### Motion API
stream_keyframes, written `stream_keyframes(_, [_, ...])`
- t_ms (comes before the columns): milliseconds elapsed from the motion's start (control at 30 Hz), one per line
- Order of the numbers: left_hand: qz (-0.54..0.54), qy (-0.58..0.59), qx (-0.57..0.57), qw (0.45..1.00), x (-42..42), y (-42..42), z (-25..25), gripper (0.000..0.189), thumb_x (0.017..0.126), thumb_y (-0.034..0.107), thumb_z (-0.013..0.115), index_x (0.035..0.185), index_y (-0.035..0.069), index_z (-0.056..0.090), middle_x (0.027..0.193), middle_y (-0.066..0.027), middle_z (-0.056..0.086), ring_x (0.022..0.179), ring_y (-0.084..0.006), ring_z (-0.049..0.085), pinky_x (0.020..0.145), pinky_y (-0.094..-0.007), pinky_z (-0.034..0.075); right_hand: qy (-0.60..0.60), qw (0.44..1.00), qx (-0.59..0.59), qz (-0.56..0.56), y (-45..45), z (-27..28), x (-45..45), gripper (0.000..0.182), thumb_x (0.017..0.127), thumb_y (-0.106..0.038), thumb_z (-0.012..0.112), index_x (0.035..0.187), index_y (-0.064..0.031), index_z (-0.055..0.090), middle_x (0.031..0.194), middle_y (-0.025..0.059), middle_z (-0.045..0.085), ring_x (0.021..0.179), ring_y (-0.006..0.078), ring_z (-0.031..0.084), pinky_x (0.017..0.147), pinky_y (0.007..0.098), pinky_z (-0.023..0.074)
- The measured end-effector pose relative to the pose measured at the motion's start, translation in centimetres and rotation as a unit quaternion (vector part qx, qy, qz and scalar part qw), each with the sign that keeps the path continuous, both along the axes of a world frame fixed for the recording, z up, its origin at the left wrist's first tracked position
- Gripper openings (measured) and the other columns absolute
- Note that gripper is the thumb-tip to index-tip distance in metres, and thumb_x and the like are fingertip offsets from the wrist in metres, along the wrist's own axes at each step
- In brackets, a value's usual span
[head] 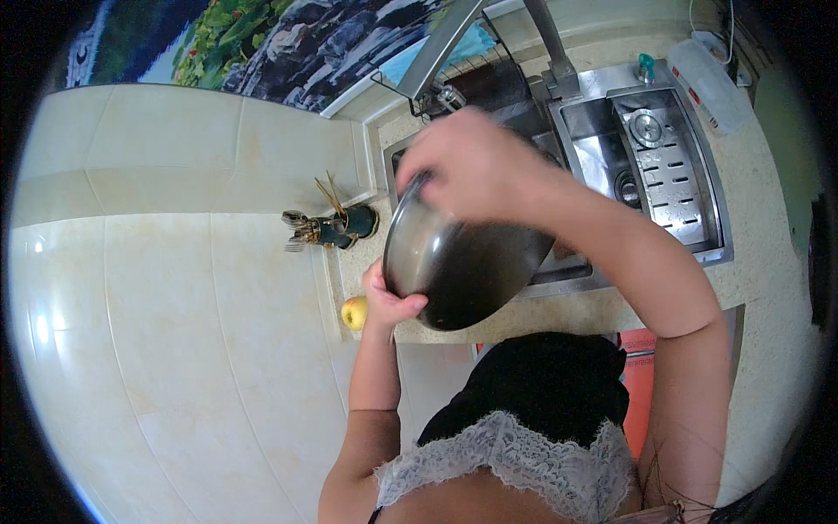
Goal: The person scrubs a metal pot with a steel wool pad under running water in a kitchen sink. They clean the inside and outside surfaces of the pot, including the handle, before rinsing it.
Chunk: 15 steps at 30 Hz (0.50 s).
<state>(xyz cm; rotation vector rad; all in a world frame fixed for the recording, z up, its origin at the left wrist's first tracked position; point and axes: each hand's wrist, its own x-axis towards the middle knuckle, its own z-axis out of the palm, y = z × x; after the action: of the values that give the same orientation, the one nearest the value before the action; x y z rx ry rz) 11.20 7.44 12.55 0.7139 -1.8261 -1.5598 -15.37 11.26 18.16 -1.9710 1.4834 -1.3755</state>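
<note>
A large dark metal pan or bowl (471, 275) is tilted on its side over the left basin of the steel double sink, its outside towards me. My left hand (393, 295) grips its lower left rim, with the thumb on the outer wall. At the upper rim is my right hand (465, 164), blurred, with fingers curled over the edge by a small dark part; whether it holds something cannot be made out. The faucet (452, 98) reaches over the sink just beyond my right hand.
Left of the sink stand dark green utensil holders (340, 226) with forks and spoons. A yellow apple (354, 313) lies near my left wrist. The right basin holds a perforated steel tray (668, 177). Behind are a wire rack (504, 52) and, at right, a translucent plastic container (710, 85).
</note>
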Motion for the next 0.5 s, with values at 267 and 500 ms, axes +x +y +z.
stream_keyframes(267, [-0.005, 0.012, -0.011, 1.000, 2.2, 0.0, -0.9, 0.081, 0.058, 0.038, 0.092, 0.116, -0.006, 0.057, 0.109, -0.0083, 0.065, 0.099, -0.0164, 0.061, 0.090, -0.0309, 0.047, -0.283, 0.936, 0.176, -0.115, 2.1, -13.0, -9.1, 0.019, 0.073, -0.018, 0.071, 0.092, -0.0166, 0.076, 0.088, 0.0123, 0.071, 0.083, 0.0250, 0.068, 0.077, 0.0324, 0.0531])
stream_keyframes(500, [0.013, -0.016, -0.024, 1.000, 1.7, 0.1, -0.7, 0.082, 0.059, 0.040, 0.091, 0.117, -0.006, 0.057, 0.108, -0.0076, 0.064, 0.099, -0.0165, 0.061, 0.090, -0.0310, 0.047, 0.033, 0.999, -0.018, -0.006, 0.0, -0.5, -0.8, 0.024, 0.071, -0.007, 0.064, 0.093, -0.0097, 0.075, 0.082, 0.0112, 0.071, 0.076, 0.0216, 0.069, 0.071, 0.0329, 0.0538])
